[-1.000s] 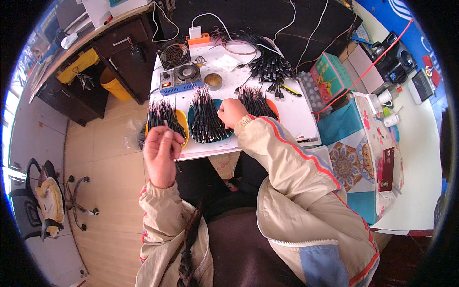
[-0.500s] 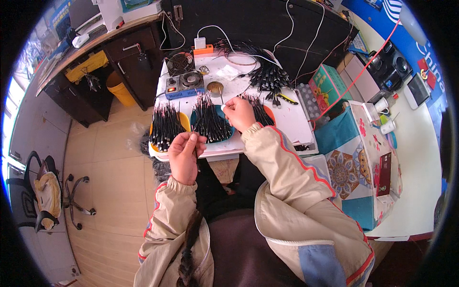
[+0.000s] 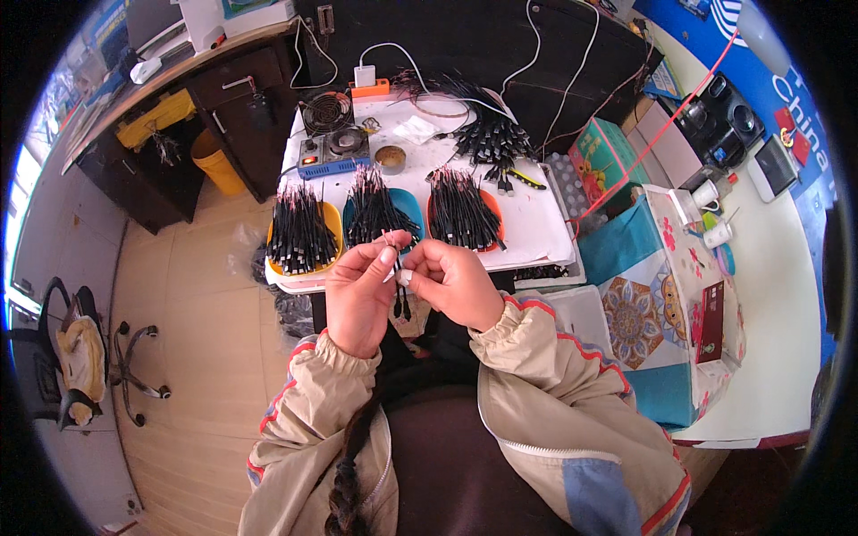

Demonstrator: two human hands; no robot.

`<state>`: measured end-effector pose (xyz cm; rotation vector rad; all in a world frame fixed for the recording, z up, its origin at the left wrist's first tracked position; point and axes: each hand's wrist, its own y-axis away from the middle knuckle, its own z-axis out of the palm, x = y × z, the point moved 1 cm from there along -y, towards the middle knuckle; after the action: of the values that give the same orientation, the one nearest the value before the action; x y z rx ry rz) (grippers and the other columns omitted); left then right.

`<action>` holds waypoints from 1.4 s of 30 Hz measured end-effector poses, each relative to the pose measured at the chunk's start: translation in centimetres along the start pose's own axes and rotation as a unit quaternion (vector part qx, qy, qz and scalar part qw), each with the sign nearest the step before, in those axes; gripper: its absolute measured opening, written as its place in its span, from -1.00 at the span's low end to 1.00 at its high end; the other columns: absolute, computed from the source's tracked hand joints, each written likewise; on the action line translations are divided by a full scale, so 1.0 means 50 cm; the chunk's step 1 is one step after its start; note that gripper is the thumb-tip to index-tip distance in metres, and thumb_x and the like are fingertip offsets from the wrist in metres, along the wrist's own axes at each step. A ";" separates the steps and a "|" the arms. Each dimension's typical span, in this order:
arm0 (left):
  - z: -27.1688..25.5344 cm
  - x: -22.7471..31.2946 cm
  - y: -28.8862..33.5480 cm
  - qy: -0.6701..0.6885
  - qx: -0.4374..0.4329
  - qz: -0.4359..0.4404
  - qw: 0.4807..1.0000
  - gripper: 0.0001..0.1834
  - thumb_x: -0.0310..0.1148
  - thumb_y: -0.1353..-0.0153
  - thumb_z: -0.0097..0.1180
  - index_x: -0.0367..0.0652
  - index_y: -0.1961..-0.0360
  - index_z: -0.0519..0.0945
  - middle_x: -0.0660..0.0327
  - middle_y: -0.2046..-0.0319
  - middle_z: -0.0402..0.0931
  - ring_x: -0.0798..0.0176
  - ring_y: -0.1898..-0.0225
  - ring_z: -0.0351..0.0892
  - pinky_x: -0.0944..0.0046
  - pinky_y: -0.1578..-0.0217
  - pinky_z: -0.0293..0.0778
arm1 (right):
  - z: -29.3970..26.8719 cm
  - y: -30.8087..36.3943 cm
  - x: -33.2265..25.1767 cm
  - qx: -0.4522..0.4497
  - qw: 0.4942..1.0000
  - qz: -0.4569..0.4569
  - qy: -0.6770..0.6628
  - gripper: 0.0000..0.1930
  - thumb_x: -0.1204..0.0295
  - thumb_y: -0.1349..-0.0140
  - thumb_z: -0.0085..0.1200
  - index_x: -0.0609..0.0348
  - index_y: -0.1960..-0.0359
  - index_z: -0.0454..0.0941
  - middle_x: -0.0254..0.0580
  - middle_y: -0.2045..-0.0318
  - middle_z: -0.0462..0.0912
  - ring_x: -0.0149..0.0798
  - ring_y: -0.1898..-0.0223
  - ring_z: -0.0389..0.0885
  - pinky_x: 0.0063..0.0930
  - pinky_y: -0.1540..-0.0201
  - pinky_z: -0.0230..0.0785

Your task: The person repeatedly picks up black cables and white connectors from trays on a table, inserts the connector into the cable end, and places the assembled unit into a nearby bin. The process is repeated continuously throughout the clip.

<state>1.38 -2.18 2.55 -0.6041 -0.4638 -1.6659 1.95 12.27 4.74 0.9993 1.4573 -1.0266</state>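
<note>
— what are the hands doing?

— they are close together, just in front of the white table. the left hand is curled, and its fingertips pinch the top of a thin black wire. the right hand is curled too, and its fingertips pinch the same wire from the other side. the wire hangs down between the two hands.

— where are the other wires?

— on the table, in three piles. one bunch lies on a yellow tray on the left. one lies on a blue tray in the middle, just behind the hands. one lies on an orange tray on the right. the wire ends look pink.

— what else is there?

— a blue box with a small fan sits at the back of the table, and a big heap of black cables lies beside it. a box with flower patterns stands to the right.
</note>
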 end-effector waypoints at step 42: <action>0.002 -0.013 0.010 -0.129 -0.037 -0.063 0.989 -0.95 -0.53 -0.27 0.04 -0.28 0.33 0.52 0.21 0.47 0.59 0.53 0.59 0.35 0.55 0.59 0.17 | -0.044 -0.008 0.017 -0.001 0.990 -0.034 -0.136 -0.87 0.48 -0.24 0.12 0.26 0.24 0.47 -0.42 0.34 0.54 -0.59 0.31 0.49 -0.67 0.24 0.37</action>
<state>1.96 -1.70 2.20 -0.8667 -0.6398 -1.7383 0.85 14.31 4.11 0.7785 1.2734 -1.1621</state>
